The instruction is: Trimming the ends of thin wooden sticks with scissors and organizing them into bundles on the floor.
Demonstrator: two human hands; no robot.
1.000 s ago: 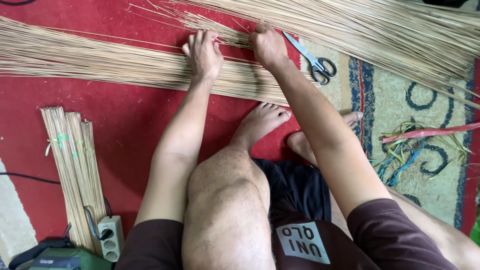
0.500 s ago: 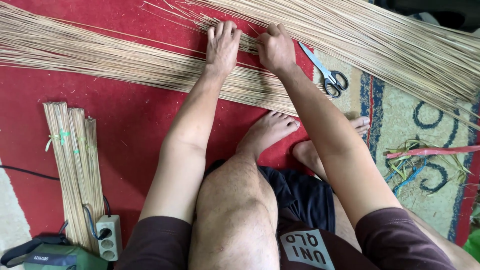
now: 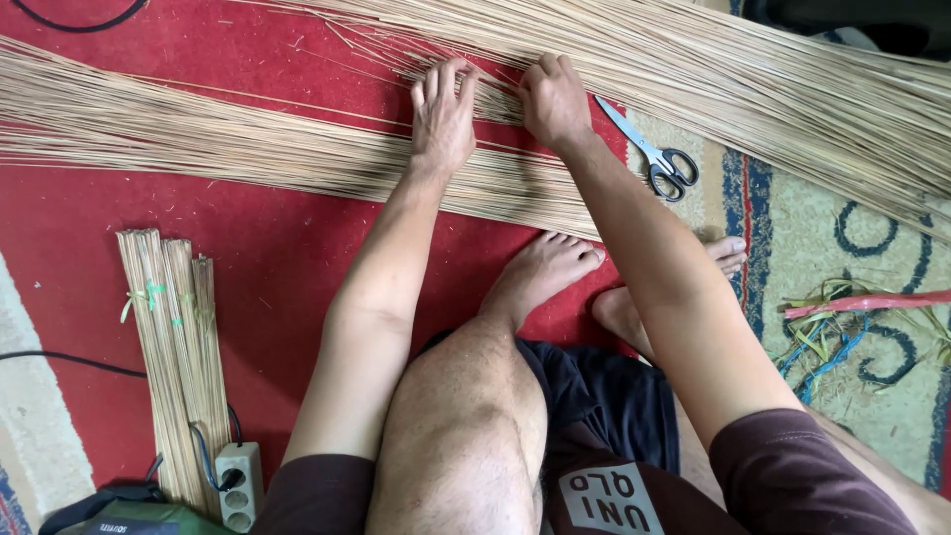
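A long spread of thin pale sticks (image 3: 218, 144) lies across the red carpet (image 3: 287, 248) in front of me. A second, larger heap of sticks (image 3: 773, 84) runs from the top middle down to the right. My left hand (image 3: 442, 117) rests flat on the sticks with its fingers apart. My right hand (image 3: 555, 99) presses on the sticks just beside it, fingers curled over a few strands; whether it grips any is unclear. My bare feet (image 3: 555, 267) rest on the carpet below the sticks.
Scissors (image 3: 659, 159) lie right of my right hand. Tied stick bundles (image 3: 173, 347) lie at lower left beside a white power strip (image 3: 238, 485) with a cable. Green and pink strips (image 3: 862, 317) lie on the patterned carpet at right.
Both hands have slid a little farther up and right along the sticks, and the left hand's fingers have spread wider.
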